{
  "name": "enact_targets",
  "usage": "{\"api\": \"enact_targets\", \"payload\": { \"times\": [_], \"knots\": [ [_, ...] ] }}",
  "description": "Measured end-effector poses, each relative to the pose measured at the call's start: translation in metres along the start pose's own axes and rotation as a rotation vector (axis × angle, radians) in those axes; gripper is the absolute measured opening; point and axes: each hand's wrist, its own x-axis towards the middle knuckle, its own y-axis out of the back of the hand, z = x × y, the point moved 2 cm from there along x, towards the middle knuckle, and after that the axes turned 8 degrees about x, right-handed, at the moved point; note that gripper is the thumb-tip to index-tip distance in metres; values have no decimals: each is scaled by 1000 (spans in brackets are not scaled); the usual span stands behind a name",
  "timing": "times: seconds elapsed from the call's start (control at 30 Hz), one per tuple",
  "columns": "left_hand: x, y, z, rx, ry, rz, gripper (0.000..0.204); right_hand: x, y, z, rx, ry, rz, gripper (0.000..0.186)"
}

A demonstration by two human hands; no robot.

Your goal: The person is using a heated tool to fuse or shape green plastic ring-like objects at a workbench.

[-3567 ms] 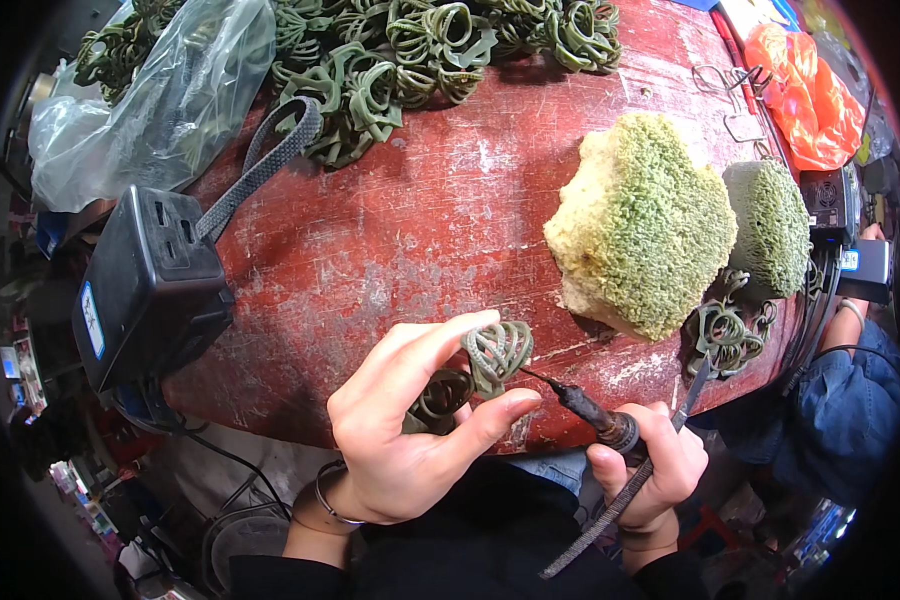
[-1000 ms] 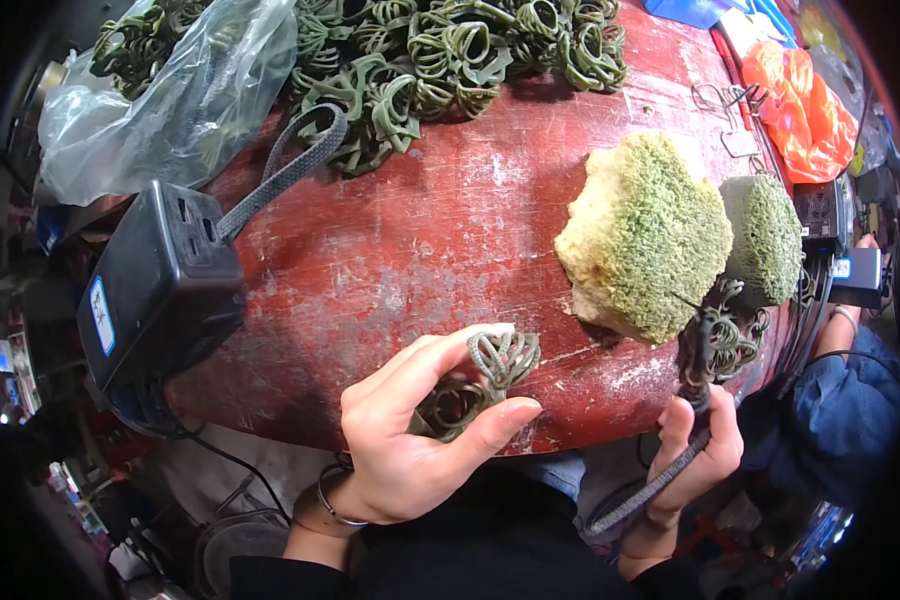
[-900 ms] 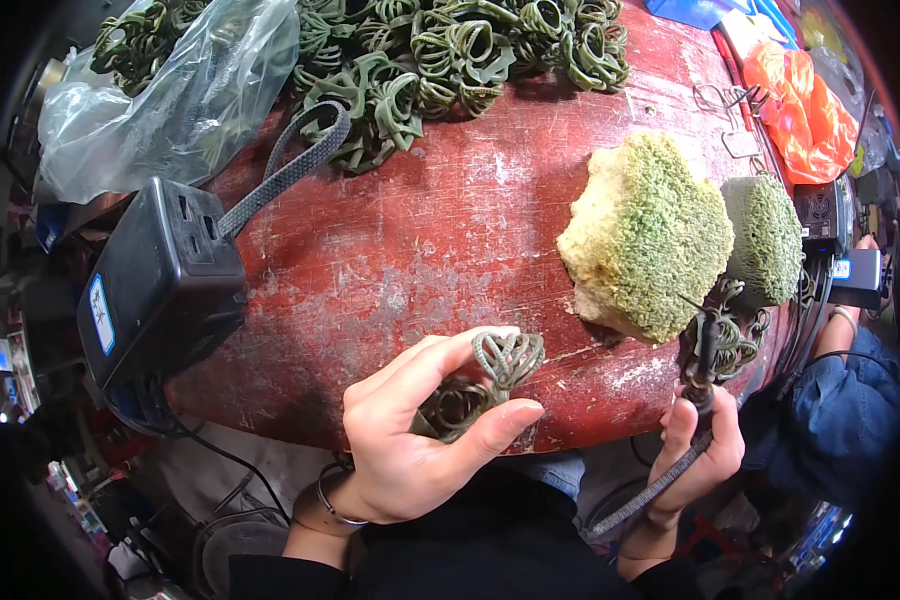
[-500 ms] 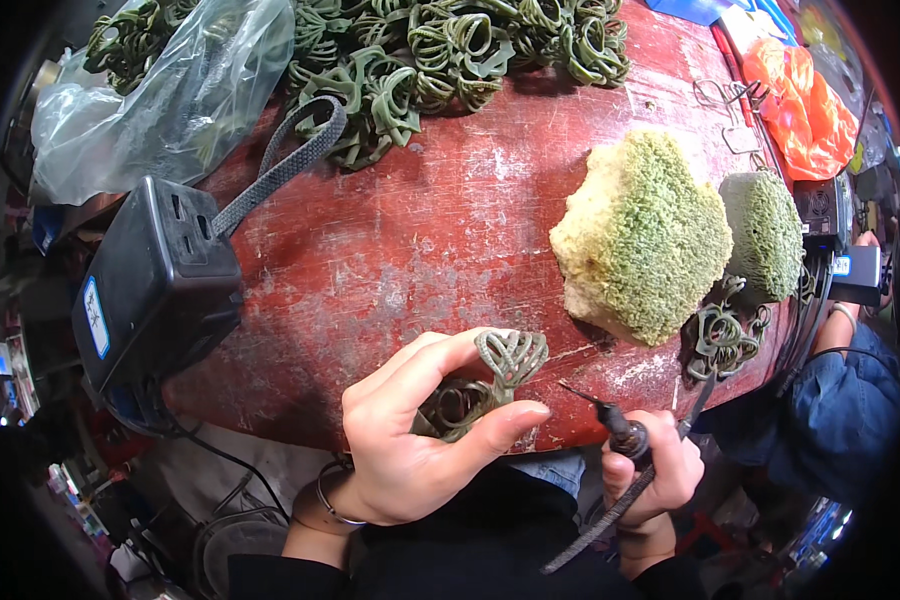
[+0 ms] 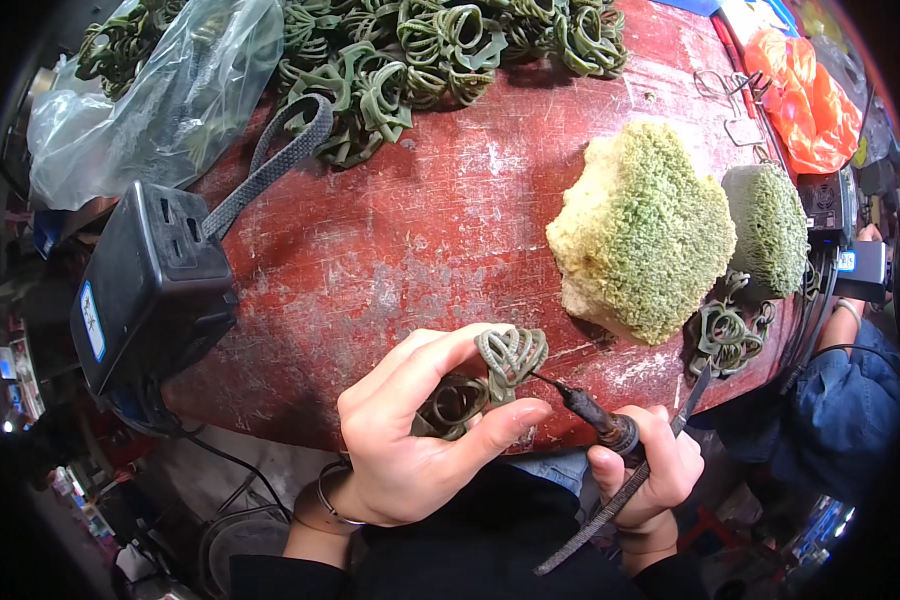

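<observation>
left hand (image 5: 410,440) pinches a green looped wax piece (image 5: 510,355) between thumb and forefinger; right hand (image 5: 645,470) fist-grips a soldering iron (image 5: 590,415) plus a flat file (image 5: 620,490), tip touching the piece

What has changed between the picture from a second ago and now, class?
The right hand has come back from the small pile of green pieces at the table's right edge, and the tip of its soldering iron now meets the green looped piece. The left hand still pinches that piece; both sponges are unmoved.
</observation>
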Motion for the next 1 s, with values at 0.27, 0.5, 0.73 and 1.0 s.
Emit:
{"api": "enact_targets", "payload": {
  "times": [0.27, 0.5, 0.73, 1.0],
  "knots": [
    [1, -1, 0, 12, -1, 1, 43, 1, 1, 1, -1, 1, -26, 35],
    [0, -2, 0, -17, 22, 11, 43, 0, 1, 2, 26, 2, -35, 37],
    [0, -1, 2, -6, 20, 27, 42, -2, 1, 4, 26, -4, -24, 36],
    [1, -2, 1, 20, 25, 19, 43, -2, 3, 6, 12, -58, -22, 36]
  ]
}}
